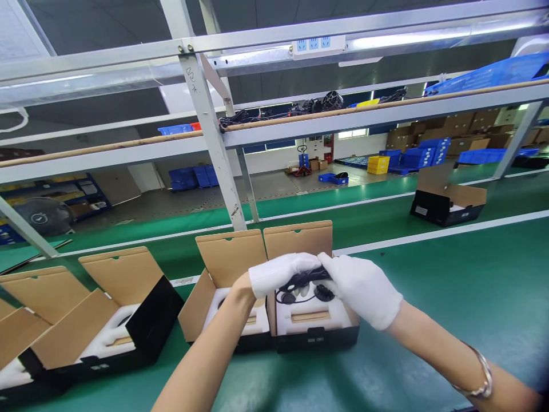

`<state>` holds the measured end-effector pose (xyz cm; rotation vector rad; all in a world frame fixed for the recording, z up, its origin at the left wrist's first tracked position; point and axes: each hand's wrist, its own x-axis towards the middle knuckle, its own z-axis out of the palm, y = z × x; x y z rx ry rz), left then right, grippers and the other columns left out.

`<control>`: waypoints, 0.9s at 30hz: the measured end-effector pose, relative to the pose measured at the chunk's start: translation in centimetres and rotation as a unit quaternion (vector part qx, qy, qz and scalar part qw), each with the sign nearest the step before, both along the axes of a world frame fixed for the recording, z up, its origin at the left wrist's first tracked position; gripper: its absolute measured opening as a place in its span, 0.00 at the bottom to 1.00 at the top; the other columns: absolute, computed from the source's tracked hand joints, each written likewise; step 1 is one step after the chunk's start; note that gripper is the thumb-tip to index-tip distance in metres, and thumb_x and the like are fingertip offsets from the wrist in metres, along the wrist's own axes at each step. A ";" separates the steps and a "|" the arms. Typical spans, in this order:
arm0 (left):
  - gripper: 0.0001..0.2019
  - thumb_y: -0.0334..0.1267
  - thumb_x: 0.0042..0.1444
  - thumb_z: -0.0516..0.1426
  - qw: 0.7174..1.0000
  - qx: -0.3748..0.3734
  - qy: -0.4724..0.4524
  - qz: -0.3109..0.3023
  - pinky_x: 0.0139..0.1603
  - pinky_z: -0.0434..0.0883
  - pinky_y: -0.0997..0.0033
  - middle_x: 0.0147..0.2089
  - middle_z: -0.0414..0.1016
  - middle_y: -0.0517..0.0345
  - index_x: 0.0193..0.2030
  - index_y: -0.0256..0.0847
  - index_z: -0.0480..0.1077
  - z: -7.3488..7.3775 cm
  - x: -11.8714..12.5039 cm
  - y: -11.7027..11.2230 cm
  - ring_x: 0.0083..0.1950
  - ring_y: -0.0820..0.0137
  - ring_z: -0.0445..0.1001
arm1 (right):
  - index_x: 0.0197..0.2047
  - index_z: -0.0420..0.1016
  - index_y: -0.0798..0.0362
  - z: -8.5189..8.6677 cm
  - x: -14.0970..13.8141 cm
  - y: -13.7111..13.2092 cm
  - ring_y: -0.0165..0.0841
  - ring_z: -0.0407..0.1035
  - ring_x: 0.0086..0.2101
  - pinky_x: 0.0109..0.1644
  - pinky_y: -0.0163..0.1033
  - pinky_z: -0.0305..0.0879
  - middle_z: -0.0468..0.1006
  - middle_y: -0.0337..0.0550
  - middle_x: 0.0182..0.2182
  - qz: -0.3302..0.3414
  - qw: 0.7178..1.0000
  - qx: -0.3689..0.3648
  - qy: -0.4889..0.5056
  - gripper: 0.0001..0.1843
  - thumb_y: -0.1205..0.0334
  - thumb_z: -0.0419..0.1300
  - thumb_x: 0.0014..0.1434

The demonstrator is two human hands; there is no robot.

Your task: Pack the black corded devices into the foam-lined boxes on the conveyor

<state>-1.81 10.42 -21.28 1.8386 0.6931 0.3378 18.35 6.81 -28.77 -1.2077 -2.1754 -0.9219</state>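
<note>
Both my hands wear white gloves and meet over an open black box [316,337] with a brown cardboard lid and a white foam insert [309,316]. My left hand [278,272] and my right hand [362,289] are both closed on a black coiled cable [305,286] with a plug, held just above the foam. A second open box [223,303] stands touching it on the left, with its own white foam.
More open boxes [111,326] with foam sit at the left on the green belt [472,286]. Another open box [446,203] lies far right on the belt. A metal frame post [214,137] and shelf with black cables rise behind.
</note>
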 end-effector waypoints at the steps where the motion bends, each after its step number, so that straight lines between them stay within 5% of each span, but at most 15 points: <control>1: 0.22 0.55 0.65 0.47 0.999 -0.026 -0.019 0.021 0.44 0.71 0.63 0.41 0.78 0.54 0.52 0.44 0.73 -0.2 -0.2 0.1 0.33 0.67 0.72 | 0.50 0.74 0.57 -0.1 0.2 0.2 0.39 0.74 0.29 0.32 0.41 0.62 0.80 0.46 0.30 -0.004 1.000 -0.018 0.021 0.17 0.55 0.52 0.69; 4: 0.32 0.63 0.64 0.42 0.975 -0.095 -0.140 0.146 0.51 0.72 0.57 0.47 0.79 0.48 0.56 0.42 0.71 -2.3 -0.7 0.0 0.40 0.61 0.77 | 0.46 0.76 0.50 -0.1 0.8 0.8 0.39 0.76 0.34 0.33 0.39 0.61 0.82 0.43 0.35 -0.054 0.985 -0.108 0.121 0.12 0.57 0.54 0.67; 8: 0.36 0.66 0.62 0.42 0.902 -0.075 -0.287 0.313 0.68 0.62 0.55 0.60 0.72 0.46 0.65 0.43 0.60 -7.7 -0.2 -1.2 0.57 0.60 0.74 | 0.45 0.76 0.45 -0.2 1.0 1.6 0.39 0.76 0.35 0.33 0.37 0.61 0.83 0.39 0.36 -0.100 0.901 -0.290 0.307 0.14 0.51 0.51 0.67; 13: 0.35 0.63 0.62 0.49 0.828 -0.046 -0.330 0.452 0.73 0.55 0.55 0.68 0.64 0.46 0.70 0.47 0.49 -13.0 2.3 -2.8 0.67 0.62 0.65 | 0.45 0.75 0.48 -1.0 -0.3 2.5 0.39 0.76 0.38 0.38 0.37 0.63 0.83 0.44 0.39 -0.055 0.841 -0.327 0.428 0.17 0.48 0.50 0.67; 16: 0.33 0.62 0.65 0.35 0.803 -0.017 -0.344 0.487 0.71 0.60 0.52 0.69 0.61 0.43 0.70 0.45 0.46 -14.2 3.2 -2.6 0.67 0.63 0.66 | 0.45 0.75 0.48 -1.0 -1.3 2.6 0.37 0.74 0.33 0.36 0.37 0.63 0.82 0.42 0.34 -0.056 0.818 -0.322 0.474 0.18 0.47 0.50 0.66; 18: 0.32 0.60 0.64 0.35 0.802 0.037 -0.333 0.494 0.72 0.58 0.47 0.69 0.62 0.45 0.66 0.45 0.56 -14.9 3.3 -3.0 0.71 0.61 0.58 | 0.44 0.75 0.47 -0.9 -1.8 2.7 0.36 0.73 0.31 0.34 0.36 0.62 0.81 0.40 0.31 -0.054 0.800 -0.323 0.503 0.18 0.45 0.51 0.65; 21: 0.20 0.54 0.58 0.51 0.802 0.141 -0.300 0.496 0.76 0.32 0.45 0.67 0.66 0.57 0.53 0.53 0.73 -16.3 3.7 -4.9 0.77 0.61 0.39 | 0.44 0.75 0.46 -0.8 -2.1 3.1 0.35 0.73 0.28 0.33 0.36 0.62 0.80 0.37 0.27 -0.042 0.783 -0.326 0.528 0.18 0.45 0.51 0.65; 23: 0.17 0.49 0.57 0.54 0.798 0.188 -0.292 0.493 0.75 0.23 0.49 0.66 0.67 0.61 0.51 0.57 0.75 -17.0 4.1 -6.4 0.77 0.61 0.38 | 0.44 0.74 0.46 -0.8 -2.2 3.3 0.35 0.73 0.27 0.32 0.36 0.62 0.79 0.37 0.26 -0.044 0.784 -0.327 0.526 0.18 0.45 0.50 0.66; 27: 0.18 0.53 0.57 0.54 0.790 0.101 -0.322 0.512 0.74 0.50 0.44 0.62 0.70 0.50 0.49 0.50 0.74 -15.4 4.8 -6.4 0.74 0.54 0.51 | 0.44 0.75 0.48 -1.4 -3.0 2.5 0.38 0.76 0.35 0.36 0.37 0.63 0.83 0.44 0.37 -0.059 0.853 -0.292 0.427 0.16 0.50 0.50 0.67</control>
